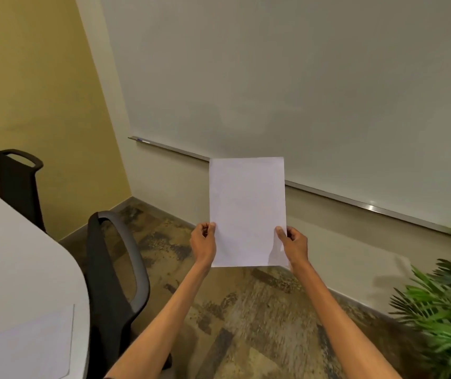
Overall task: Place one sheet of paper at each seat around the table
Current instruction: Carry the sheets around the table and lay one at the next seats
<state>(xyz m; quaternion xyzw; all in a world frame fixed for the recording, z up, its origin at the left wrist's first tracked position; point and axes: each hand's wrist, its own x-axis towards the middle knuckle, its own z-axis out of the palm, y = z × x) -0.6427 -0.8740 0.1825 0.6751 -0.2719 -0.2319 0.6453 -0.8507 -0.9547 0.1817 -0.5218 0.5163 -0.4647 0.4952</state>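
Note:
I hold white paper upright in front of me, above the floor and right of the table. Whether it is one sheet or a thin stack I cannot tell. My left hand pinches its lower left edge, and my right hand pinches its lower right edge. The white table fills the lower left. One sheet lies flat on it near the bottom left corner. A black chair stands against the table's rounded end, between the table and my left arm. A second black chair stands further back along the table.
A large whiteboard with a metal tray covers the wall ahead. A yellow wall is at the left. A green plant stands at the lower right. Patterned carpet lies between table, wall and plant.

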